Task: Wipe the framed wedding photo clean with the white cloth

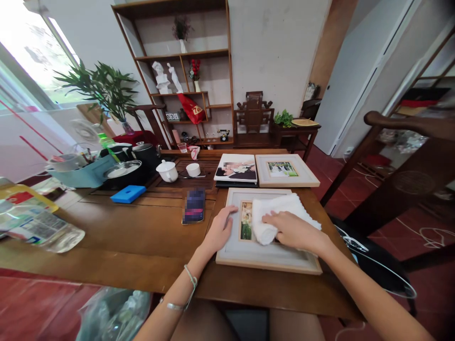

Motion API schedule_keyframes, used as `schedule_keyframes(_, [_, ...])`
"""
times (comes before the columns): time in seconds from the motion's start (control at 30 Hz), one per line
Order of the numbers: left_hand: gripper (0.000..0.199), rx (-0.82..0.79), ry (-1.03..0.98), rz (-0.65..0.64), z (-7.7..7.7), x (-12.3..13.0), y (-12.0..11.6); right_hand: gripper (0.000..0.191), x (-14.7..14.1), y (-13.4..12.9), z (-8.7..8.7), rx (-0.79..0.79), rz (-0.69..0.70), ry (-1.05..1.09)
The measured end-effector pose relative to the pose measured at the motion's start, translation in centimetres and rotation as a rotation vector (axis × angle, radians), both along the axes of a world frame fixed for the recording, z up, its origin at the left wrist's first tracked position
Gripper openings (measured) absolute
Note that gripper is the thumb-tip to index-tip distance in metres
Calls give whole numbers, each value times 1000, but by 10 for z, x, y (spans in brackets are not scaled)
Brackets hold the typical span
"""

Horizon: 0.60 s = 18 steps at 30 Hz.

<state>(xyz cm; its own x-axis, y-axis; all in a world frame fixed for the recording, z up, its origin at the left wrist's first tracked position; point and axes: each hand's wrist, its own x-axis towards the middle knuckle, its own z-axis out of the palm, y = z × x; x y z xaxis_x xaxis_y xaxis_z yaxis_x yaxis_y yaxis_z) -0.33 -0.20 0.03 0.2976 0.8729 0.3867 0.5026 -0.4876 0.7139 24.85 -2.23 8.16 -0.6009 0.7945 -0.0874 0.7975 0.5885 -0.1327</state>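
A picture frame (227, 251) with a pale wood edge and a white mat lies flat on the table in front of me. The small photo (246, 227) in its middle is partly covered by a white cloth (265, 222). My right hand (287, 229) has its fingers closed on the cloth, pressing it against the frame's face. On the frame's left edge rests my left hand (220, 229), fingers stretched out and thumb apart, with no cloth in it.
Behind the frame lie a photo album (236, 169) and a second picture frame (309, 179). To the left are a phone (194, 206), a lidded white cup (167, 171), a blue box (128, 193) and clear bottles (53, 229). A wooden chair (394, 189) stands right.
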Motion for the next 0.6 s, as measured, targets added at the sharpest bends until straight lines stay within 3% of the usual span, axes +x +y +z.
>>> schedule_keyframes(0.1, [37, 6, -3, 0, 0, 0, 0, 56, 4, 0, -4, -85, 29, 86])
schedule_keyframes(0.23, [37, -4, -3, 12, 0, 0, 0, 75, 13, 21, -20, 66, -80, 85])
schedule_keyframes(0.47, [37, -5, -9, 9, 1, 0, -1, 67, 35, 47, -31, 435, -242, 27])
schedule_keyframes(0.6, [37, -7, -6, 15, 1, 0, -1, 60, 30, 48, -31, 436, -346, -83])
